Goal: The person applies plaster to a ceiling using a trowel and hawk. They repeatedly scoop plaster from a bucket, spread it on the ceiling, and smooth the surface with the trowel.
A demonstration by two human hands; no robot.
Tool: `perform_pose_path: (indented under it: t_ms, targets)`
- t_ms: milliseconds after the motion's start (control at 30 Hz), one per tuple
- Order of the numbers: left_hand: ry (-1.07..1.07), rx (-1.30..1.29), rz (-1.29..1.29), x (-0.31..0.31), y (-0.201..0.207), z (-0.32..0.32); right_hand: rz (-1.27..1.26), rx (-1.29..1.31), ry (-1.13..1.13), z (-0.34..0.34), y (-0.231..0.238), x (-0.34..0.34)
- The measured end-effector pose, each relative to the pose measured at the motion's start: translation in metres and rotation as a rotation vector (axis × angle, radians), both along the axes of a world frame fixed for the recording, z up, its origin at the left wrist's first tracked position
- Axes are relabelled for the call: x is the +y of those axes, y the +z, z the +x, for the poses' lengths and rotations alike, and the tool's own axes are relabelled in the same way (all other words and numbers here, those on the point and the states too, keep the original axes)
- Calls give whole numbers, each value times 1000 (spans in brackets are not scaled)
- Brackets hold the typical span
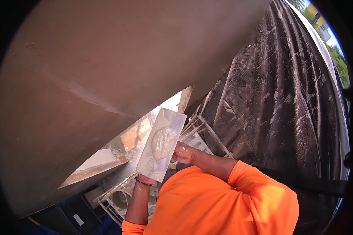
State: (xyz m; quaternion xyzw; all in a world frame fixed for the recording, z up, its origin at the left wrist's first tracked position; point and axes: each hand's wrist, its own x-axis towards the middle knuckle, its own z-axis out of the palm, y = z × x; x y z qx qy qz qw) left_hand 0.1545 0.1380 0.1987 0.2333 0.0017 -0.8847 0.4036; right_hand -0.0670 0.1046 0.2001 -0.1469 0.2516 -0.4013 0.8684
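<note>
Grey paste [163,143] tops a board [171,118] touched by left hand [146,179] and right hand [184,153]; I cannot tell either grip's closure.

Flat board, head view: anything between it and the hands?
Nothing visible: the left hand is at the near end of the board, the right hand at its right edge. The pale wet mix sits on top. The underside is hidden, so can't tell there.
</note>
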Motion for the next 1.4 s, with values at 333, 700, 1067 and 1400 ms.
perform_pose_path:
  t_ms: [333,700,1067,1400]
  targets:
    - [23,-665,-405,-32,-24,-82,43,69,-370,-59,-41,-23]
    - [188,-745,-220,-148,-127,-197,121,122,-414,-142,-140,-125]
    - [141,-801,-74,-245,-198,-273,268,260,-452,-212,-213,-218]
    - [62,-697,-9,-269,-135,-267,261,507,-397,-208,-135,-244]
